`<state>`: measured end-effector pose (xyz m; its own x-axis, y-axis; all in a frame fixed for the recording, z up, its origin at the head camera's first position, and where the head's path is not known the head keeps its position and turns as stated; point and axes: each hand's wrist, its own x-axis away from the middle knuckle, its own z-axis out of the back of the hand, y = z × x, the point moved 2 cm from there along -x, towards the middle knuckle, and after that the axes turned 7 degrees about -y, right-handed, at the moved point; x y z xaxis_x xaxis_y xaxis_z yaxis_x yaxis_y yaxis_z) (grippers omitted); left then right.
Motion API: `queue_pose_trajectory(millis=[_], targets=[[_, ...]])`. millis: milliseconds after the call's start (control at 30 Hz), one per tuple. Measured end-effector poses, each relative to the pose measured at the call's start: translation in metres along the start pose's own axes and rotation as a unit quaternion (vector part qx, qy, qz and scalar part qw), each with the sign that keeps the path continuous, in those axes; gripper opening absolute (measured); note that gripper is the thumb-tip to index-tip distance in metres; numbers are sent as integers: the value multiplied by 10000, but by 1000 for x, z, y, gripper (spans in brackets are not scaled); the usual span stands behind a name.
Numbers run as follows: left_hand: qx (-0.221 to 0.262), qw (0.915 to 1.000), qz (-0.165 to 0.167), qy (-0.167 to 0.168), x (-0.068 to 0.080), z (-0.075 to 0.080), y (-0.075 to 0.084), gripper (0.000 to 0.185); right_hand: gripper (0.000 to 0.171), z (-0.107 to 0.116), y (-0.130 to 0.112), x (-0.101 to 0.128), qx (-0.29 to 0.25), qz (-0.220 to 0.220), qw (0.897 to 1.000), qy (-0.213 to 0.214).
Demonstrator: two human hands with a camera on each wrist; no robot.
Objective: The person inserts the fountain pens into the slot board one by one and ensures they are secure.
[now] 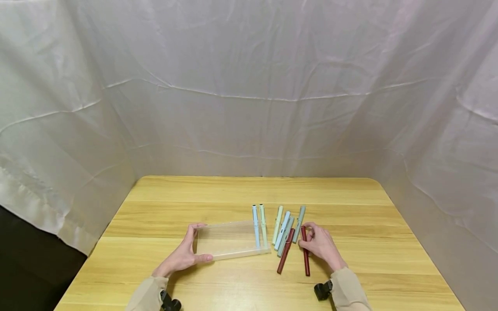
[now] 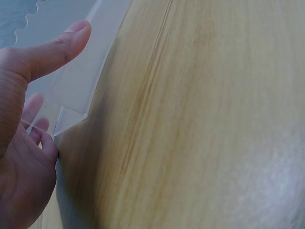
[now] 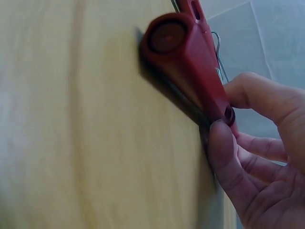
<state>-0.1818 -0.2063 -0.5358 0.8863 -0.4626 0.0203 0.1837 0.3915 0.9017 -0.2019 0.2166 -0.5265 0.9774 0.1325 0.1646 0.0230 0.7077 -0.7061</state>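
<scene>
My left hand (image 1: 186,255) grips the left end of a clear plastic pen tray (image 1: 227,240), its thumb on the front edge and fingers around the far corner. In the left wrist view, the thumb lies over the tray's clear wall (image 2: 78,88), and a scalloped edge shows. A light blue pen (image 1: 255,224) and a light green pen (image 1: 263,224) lie side by side in the tray's right end. My right hand (image 1: 320,245) pinches a dark red pen (image 1: 305,259) between thumb and fingers. Its round end points at the right wrist camera, close over the table.
Between tray and right hand lie several loose pens: a second dark red pen (image 1: 285,251), a pale green pen (image 1: 278,224), a light blue pen (image 1: 284,228) and grey-green pens (image 1: 299,222). The wooden table (image 1: 241,285) meets a pale cloth backdrop (image 1: 249,129).
</scene>
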Motion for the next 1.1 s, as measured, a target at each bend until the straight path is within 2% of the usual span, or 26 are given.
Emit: queue_pose_trajectory(millis=[533,900,1100], targets=[[-23,10000,-19,7,-1,0,0,93,64,7,3,-1,-780,25,9968,-186],[34,10000,-22,-16,0,0,0,92,65,12,-1,7,-1244,104,9922,-68],[60,10000,57,-47,-1,0,0,93,65,17,-7,10,-1389,328,9897,44]])
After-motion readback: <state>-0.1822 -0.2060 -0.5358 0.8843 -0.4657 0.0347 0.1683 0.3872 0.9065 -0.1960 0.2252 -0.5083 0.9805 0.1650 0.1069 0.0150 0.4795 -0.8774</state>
